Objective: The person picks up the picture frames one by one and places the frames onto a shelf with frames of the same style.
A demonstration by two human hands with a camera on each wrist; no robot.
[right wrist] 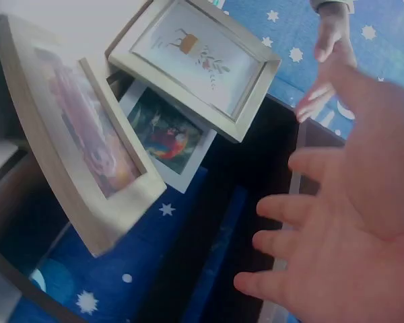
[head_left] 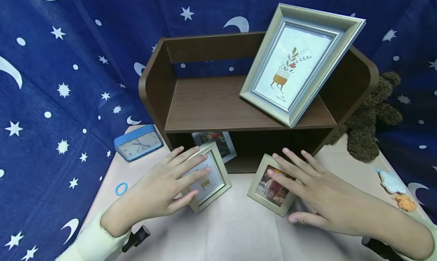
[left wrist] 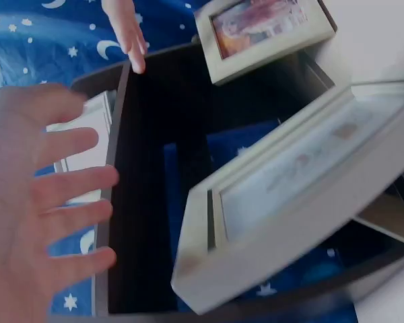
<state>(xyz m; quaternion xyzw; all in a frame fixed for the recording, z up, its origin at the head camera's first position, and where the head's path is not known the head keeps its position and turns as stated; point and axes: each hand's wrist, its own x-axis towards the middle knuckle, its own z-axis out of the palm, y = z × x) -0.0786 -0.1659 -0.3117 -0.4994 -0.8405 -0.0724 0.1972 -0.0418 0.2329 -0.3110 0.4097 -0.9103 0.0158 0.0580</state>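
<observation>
My left hand (head_left: 164, 189) hovers with spread fingers over a small cream picture frame (head_left: 222, 181) showing a potted plant drawing. In the left wrist view the same hand (left wrist: 27, 208) holds nothing, and a gap separates it from the frame. My right hand (head_left: 321, 192), fingers also spread, is above a small cream photo frame (head_left: 254, 194) with a brownish-red picture. That hand (right wrist: 343, 202) is empty in the right wrist view. Both frames are tilted, just in front of the brown shelf (head_left: 205, 101). Behind the left one, a white-edged parrot picture (head_left: 230, 149) is partly hidden in the lower compartment.
A large silver-gold frame (head_left: 302, 63) leans at a slant on the upper shelf. Left of the shelf are a blue clock (head_left: 138, 142) and a blue ring (head_left: 121, 189). To its right are a brown teddy bear (head_left: 365, 120) and small light-blue (head_left: 390, 182) and orange (head_left: 405, 203) items.
</observation>
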